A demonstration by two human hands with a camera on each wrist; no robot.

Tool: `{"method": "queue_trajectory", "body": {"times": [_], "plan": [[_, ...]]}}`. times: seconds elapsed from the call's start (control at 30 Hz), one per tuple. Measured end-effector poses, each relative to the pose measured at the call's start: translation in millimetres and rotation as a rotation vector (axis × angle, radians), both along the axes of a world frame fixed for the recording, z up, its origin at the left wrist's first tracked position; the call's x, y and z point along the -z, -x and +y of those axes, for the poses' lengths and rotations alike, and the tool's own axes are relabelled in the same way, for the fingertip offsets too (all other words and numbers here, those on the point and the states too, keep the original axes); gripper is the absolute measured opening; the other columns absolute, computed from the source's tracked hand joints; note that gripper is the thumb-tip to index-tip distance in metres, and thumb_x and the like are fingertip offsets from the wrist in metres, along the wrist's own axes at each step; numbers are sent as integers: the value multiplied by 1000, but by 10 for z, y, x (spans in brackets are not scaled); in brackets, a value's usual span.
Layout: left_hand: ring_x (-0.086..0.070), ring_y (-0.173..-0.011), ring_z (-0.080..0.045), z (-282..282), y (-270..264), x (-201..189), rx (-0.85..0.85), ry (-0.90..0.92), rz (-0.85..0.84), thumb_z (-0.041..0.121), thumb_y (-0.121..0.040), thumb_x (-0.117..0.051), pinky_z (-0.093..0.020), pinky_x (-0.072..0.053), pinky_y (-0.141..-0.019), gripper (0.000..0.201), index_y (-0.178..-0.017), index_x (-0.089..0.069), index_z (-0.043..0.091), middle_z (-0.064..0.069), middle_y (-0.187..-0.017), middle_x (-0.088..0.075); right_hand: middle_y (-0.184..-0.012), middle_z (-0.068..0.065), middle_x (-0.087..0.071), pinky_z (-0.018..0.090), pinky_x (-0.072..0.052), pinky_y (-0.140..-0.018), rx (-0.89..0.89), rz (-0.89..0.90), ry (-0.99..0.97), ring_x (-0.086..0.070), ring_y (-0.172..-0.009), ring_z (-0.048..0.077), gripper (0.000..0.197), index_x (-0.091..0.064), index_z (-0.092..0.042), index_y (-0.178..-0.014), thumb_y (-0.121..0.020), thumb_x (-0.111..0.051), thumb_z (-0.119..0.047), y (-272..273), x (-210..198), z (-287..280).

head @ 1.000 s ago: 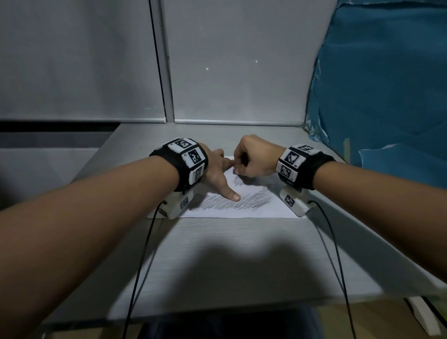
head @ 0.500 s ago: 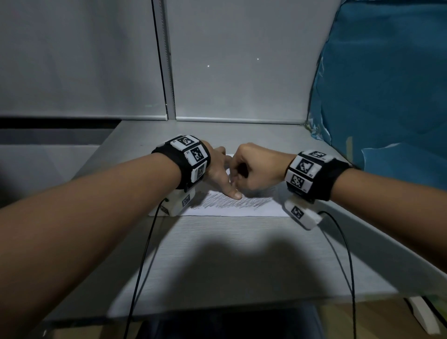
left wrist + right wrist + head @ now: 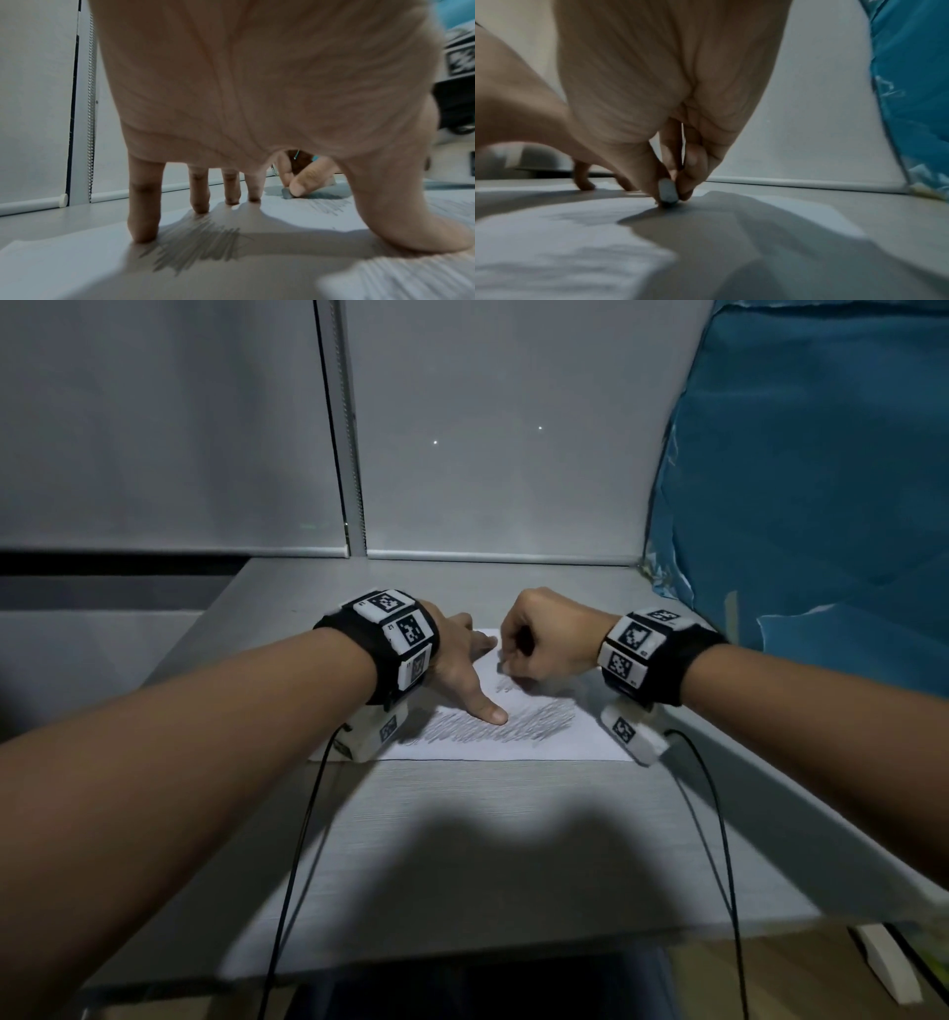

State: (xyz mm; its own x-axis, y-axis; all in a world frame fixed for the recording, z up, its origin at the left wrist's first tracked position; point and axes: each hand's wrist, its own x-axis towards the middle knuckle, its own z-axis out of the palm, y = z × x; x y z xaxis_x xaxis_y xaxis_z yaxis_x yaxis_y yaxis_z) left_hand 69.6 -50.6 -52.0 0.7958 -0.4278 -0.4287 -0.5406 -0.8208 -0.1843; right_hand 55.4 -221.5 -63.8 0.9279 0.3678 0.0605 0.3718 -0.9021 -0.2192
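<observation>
Head view: my left hand (image 3: 457, 660) lies flat, fingers spread straight, pinning the paper (image 3: 565, 747) mid-way across the desk (image 3: 513, 839). My right hand (image 3: 544, 639) is fisted over the paper's far edge; can't make out what it holds here. A blue sheet (image 3: 821, 505) runs along the desk's right edge.
Left wrist view: fingertips and thumb are down on the pencil scribble (image 3: 200, 247).
Right wrist view: thumb and forefinger pinch a small eraser (image 3: 667, 191), tip on the paper.

Small grey-white eraser (image 3: 667, 192) — tip down on scribbled white paper (image 3: 565, 749).
</observation>
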Motion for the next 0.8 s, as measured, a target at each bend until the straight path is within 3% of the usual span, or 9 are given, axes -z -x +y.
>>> {"method": "queue_trajectory", "body": {"times": [0.1,0.23,0.33,0.4,0.5,0.63,0.7,0.8], "plan": [[-26,-148,-29,-17,17,-17,-6,-10,5,96,-59,-56,-50,-33,-109,125,-159,-1,43,3,-162,-14,-68,-5,-74,36,-63,-70,73,-36,3,-70,-66,14,10,-79,-15,-73,-82,-76,-19,-95,-26,-128],[-38,-139,-30,10,14,-9,9,-7,5,98,-53,-56,-49,-39,-105,125,-157,-8,47,3,-152,-27,-68,-5,-75,26,-59,-62,-57,40,-25,-70,-64,11,10,-76,-16,-73,-82,-73,-18,61,52,66],[-38,-140,-29,16,-6,-2,4,0,6,97,-55,-57,-47,-39,-104,125,-157,-7,47,4,-153,-26,-63,-9,-72,20,-51,-57,-31,17,-15,-65,-56,3,12,-77,-16,-73,-84,-75,-19,-5,46,40],[-35,-142,-29,-3,6,-7,-1,0,1,96,-58,-57,-47,-38,-105,125,-159,-4,44,4,-156,-23,-63,-9,-72,21,-51,-59,42,-16,-3,-66,-57,2,13,-79,-16,-72,-84,-78,-20,-114,38,-64],[-31,-145,-30,2,31,-17,-6,14,-4,97,-59,-54,-50,-37,-107,124,-159,-2,45,3,-159,-20,-64,-6,-72,28,-55,-60,91,-47,26,-68,-62,11,15,-77,-16,-70,-85,-77,-21,-167,31,-89],[-45,-133,-35,82,44,-31,0,42,-18,101,-55,-49,-49,-42,-89,115,-151,0,61,-1,-150,-31,-69,-6,-71,32,-58,-62,113,-94,-3,-67,-67,13,12,-77,-18,-74,-83,-78,-26,-97,-44,-68],[-46,-132,-37,102,38,-47,-15,22,-27,100,-60,-44,-52,-42,-90,106,-151,-4,62,-5,-150,-31,-71,-7,-72,29,-58,-64,116,-76,-31,-68,-69,11,12,-78,-20,-77,-83,-81,-30,-55,-71,-93],[-48,-129,-35,91,32,-76,-6,-1,-50,98,-61,-48,-53,-42,-95,107,-153,-19,52,-5,-144,-37,-74,-7,-75,29,-61,-68,98,-22,-49,-71,-73,12,11,-79,-21,-76,-83,-83,-29,13,-27,-82]]}}
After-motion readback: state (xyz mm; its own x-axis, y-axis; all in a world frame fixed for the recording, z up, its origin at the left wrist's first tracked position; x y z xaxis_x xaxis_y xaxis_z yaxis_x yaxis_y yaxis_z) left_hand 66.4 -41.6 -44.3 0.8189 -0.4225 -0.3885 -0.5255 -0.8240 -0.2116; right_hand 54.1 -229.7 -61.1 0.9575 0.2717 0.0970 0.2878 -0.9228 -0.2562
